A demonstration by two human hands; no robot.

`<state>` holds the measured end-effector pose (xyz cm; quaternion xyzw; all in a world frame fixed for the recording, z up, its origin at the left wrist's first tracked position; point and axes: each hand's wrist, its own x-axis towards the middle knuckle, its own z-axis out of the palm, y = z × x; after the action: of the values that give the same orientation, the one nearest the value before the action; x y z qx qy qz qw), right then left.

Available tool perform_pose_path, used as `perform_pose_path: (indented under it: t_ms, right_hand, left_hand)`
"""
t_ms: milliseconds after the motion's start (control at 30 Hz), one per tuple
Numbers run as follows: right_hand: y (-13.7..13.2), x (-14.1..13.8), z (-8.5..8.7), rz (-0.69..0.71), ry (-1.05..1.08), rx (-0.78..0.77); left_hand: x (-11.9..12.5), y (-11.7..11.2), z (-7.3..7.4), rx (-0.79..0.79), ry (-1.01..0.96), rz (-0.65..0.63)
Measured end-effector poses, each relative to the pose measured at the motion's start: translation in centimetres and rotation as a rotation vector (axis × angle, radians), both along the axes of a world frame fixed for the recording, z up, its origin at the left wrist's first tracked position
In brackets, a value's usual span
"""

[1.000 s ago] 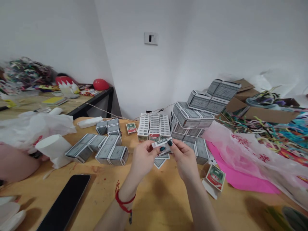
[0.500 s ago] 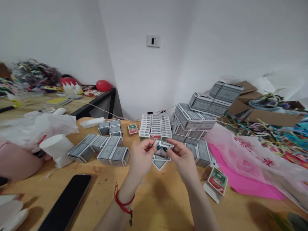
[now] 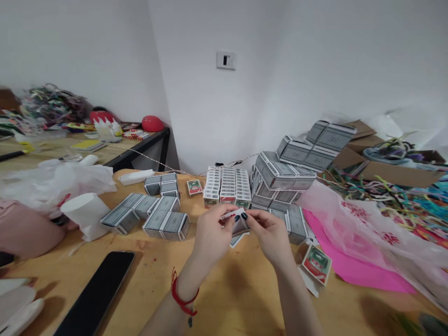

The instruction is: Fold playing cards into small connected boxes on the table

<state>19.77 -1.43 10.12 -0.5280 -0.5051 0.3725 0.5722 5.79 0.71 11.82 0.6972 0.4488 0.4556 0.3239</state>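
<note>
Both my hands meet above the wooden table (image 3: pixel 227 298) and pinch one small card box (image 3: pixel 235 218) between their fingertips. My left hand (image 3: pixel 212 238), with a red cord at the wrist, grips its left side. My right hand (image 3: pixel 269 235) grips its right side, dark-painted nails on top. Under the hands lie loose grey patterned cards (image 3: pixel 236 240). Just behind stands a neat block of small boxes (image 3: pixel 227 185) in rows.
Grey patterned cartons lie at left (image 3: pixel 147 215) and stack at back right (image 3: pixel 290 172). A black phone (image 3: pixel 95 294) lies front left, a white cup (image 3: pixel 86 213) on its side. A red-green card box (image 3: pixel 317 264), pink sheet (image 3: pixel 346 261) and plastic bag (image 3: pixel 371 228) lie right.
My hands have turned the small box between the fingertips and lowered it slightly toward me. The camera has shifted a little.
</note>
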Motion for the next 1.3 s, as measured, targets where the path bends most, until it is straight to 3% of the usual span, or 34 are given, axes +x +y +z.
perform_pose_path:
  t_ms: [200,300,433,667,1033,1300]
  right_hand:
    - [-0.4,-0.8,0.3,-0.062,0.212,0.044]
    - [-0.3,-1.2,0.0,-0.132,0.294,0.055]
    - [-0.3,-1.6,-0.2,-0.159,0.377,0.090]
    - [-0.6,-3.2,0.0,-0.093,0.420,0.092]
    - [-1.3,-4.7,0.9,-0.189,0.353,0.092]
    - [-1.2,-4.8,0.8,-0.169,0.397,0.046]
  left_hand:
    - [0.6,-0.1,0.3,-0.187,-0.355,-0.048]
    - [1.0,-0.2,0.4,-0.230,-0.403,-0.090]
    - [1.6,-0.7,-0.3,-0.293,-0.413,-0.049]
    - [1.8,-1.1,-0.3,-0.090,-0.470,0.113]
    - [2.4,-1.9,-0.4,-0.076,-0.528,0.175]
    - [2.6,-1.9,-0.4,-0.086,-0.538,0.207]
